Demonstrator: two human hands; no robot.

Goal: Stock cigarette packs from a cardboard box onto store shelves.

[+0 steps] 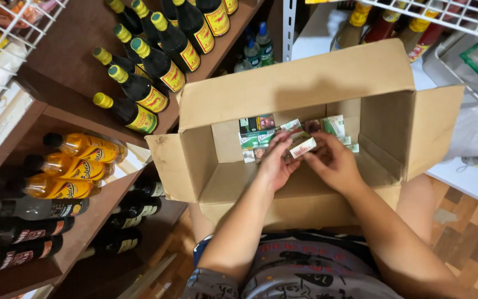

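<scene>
- Small packet (302, 148), white w/ red edge, sits mid-frame, held just above the floor of the open cardboard box (305, 88); both hands meet on it.
- Left hand (275, 166): fingers curled onto the packet's left end, grip pinching it. Right hand (334, 161): fingertips pressed to the right end, also pinching, thumb side partly hidden.
- Handling, my guess: thin card pack, v. light, stiff along edges but faces dent if squeezed hard. If film-wrapped it'd be a bit slick – can't tell for sure.
- Best hold prob. across the two narrow ends or long edges, thumb vs. fingers, light pressure; not by the flat faces.
- Other small packs (258, 133), green & white, lie in a row at the box's back wall, just above the hands in frame; some touch each other, a few tilted.
- Box flaps stand open; box seems to rest on the person's lap, lower centre.
- Upper left: dark bottles w/ yellow caps (139, 88) lying on a wooden shelf (73, 33). Left edge: orange-liquid bottles (78, 147) plus dark ones below, on lower shelves.
- Upper right: wire rack (443, 14) w/ more bottles under it; wood-pattern floor (471, 238) lower right.
</scene>
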